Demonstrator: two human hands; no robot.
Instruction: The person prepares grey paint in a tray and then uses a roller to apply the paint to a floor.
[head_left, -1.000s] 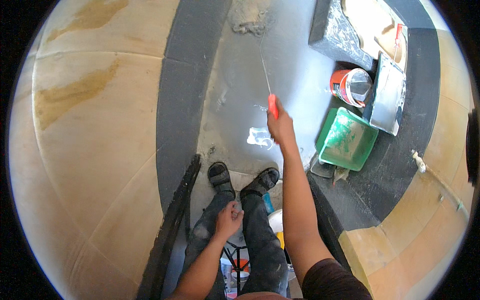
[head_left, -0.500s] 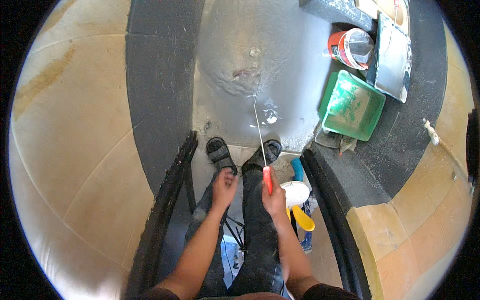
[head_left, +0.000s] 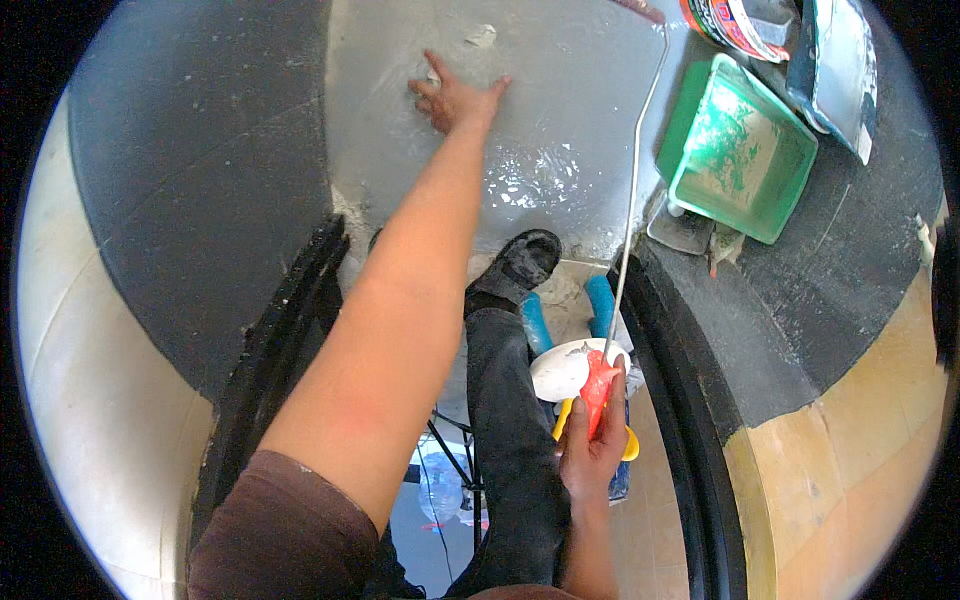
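My left hand (head_left: 455,102) reaches far forward over a wet, glossy grey floor (head_left: 560,110), its fingers spread. A small pale lump (head_left: 433,76) shows at its fingertips; whether they touch it I cannot tell. Another pale lump (head_left: 481,37) lies just beyond. In my right hand (head_left: 592,455), low and to the right, is a long-handled paint roller (head_left: 637,150). My fingers are closed round its red grip, and its bent wire runs up to a reddish-brown roller head at the upper edge, partly cut off.
At right, a green tray (head_left: 750,165) sits beside an orange-and-white bucket (head_left: 745,25) and a grey-coated tray (head_left: 838,75). Dark-coated walls (head_left: 190,150) flank the floor. Black frame edges (head_left: 690,430) stand either side of my legs, near a white round lid (head_left: 560,375) and blue pipes (head_left: 600,300).
My left hand has stretched forward from near my knees to above the grey floor, fingers now spread. The paint roller has swung right in my right hand. My view has shifted.
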